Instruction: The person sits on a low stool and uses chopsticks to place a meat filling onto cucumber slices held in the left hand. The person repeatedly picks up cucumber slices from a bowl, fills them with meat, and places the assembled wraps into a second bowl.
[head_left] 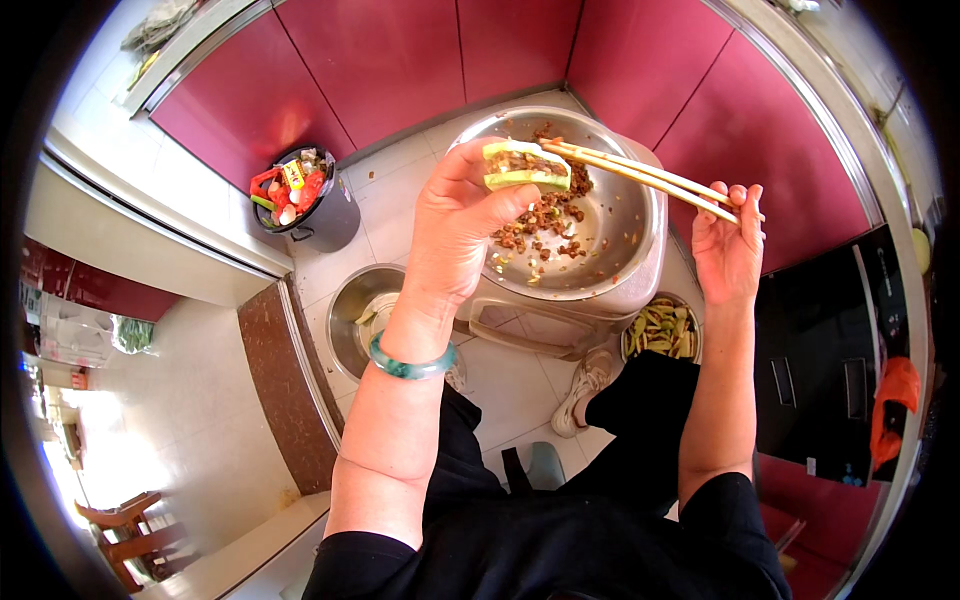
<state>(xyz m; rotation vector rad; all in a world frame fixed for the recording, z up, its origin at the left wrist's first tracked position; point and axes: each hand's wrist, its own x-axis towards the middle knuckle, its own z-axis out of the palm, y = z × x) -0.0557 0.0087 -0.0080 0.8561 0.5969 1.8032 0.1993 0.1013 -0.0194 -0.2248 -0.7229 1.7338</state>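
Between the thumb and fingers of my left hand (452, 228) is a pale green vegetable slice (528, 166), split like a sandwich with brown minced filling inside. My right hand (728, 248) is closed around the rear part of a pair of chopsticks (645, 174). Their tips meet the filling at the slice's upper right edge. Below both hands, a wide steel basin (622, 262) holds loose brown filling (545, 228), mostly toward its left and far side. The vegetable's exact kind cannot be made out.
The basin rests on a beige plastic stool (545, 335). A bowl of cut green pieces (663, 328) stands on the floor at right, another steel basin (345, 305) at left. A dark waste bin (330, 218) is near the red cabinets (370, 60). My shoe (583, 390) is beside the stool.
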